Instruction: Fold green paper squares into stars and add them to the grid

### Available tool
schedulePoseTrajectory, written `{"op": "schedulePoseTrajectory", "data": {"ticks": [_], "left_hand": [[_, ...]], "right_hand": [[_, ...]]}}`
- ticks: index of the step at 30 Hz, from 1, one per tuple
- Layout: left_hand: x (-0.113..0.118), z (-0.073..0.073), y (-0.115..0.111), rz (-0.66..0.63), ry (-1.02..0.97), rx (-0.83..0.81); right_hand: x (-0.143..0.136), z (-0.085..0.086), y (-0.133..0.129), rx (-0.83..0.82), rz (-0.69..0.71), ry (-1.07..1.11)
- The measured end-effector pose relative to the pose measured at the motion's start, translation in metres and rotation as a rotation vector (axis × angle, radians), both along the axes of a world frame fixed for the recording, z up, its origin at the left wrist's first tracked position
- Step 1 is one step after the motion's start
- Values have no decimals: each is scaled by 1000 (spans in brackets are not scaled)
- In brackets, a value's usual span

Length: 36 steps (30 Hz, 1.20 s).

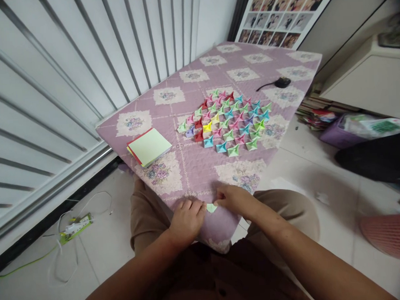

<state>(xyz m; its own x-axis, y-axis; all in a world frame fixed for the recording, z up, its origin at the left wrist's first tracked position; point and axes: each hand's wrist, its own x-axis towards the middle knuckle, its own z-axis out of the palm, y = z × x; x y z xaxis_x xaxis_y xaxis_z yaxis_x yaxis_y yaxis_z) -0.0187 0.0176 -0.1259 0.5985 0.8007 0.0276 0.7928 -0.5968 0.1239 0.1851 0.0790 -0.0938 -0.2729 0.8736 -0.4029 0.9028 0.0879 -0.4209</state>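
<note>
Both hands, left hand point(189, 217) and right hand point(234, 200), are slightly apart near the closest corner of the table point(201, 174), their fingertips at a small green paper point(211, 207) between them; whether the fingers pinch it, I cannot tell. Many folded pieces point(228, 135) stand in rows toward the right edge, while a stack point(150, 146) lies just beside the left edge.

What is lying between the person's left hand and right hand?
In the head view, a light green paper lies between the left hand and the right hand, on the patterned tablecloth.
</note>
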Motion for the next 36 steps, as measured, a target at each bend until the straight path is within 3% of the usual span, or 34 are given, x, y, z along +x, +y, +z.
{"op": "schedulePoseTrajectory", "data": {"ticks": [8,12,20,28,36], "left_hand": [[4,4,4,15,2,-44],[3,6,8,72,-38,-86],[7,11,12,247,-330,-227],[17,17,17,353,-386,-243],[23,16,12,340,-348,-192]], "right_hand": [[-6,5,-4,71,48,-190],[0,4,-7,32,-13,-55],[14,-8,-22,44,-74,375],[12,-17,-36,241,-72,463],[3,-15,-44,435,-42,369]]}}
